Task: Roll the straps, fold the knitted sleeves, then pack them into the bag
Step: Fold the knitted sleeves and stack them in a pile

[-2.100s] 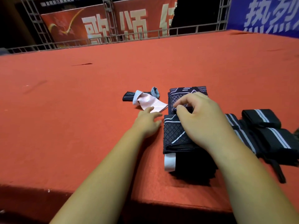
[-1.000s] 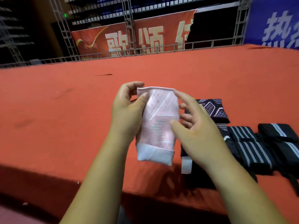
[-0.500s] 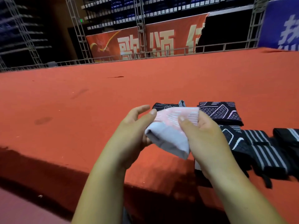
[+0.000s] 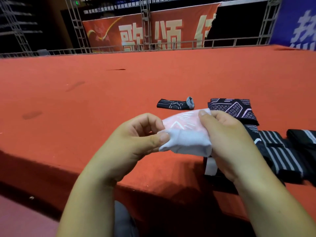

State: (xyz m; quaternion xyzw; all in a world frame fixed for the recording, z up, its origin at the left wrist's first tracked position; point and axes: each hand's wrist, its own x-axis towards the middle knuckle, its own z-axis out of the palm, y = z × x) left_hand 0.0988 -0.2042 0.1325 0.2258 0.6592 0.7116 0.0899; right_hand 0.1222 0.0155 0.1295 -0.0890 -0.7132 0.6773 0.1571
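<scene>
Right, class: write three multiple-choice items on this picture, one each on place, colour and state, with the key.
1. Where is the small black sleeve? A. flat on the red table; B. hanging over its edge; C. on the floor.
2. What colour is the held sleeve? A. black; B. green; C. pink and white.
3. How is the held sleeve kept? A. lying untouched; B. pinched by left hand and right hand; C. gripped by one hand only.
Key: 1 A, it lies on the cloth; 2 C, pink knit, white cuff; 3 B, both thumbs press on it.
</scene>
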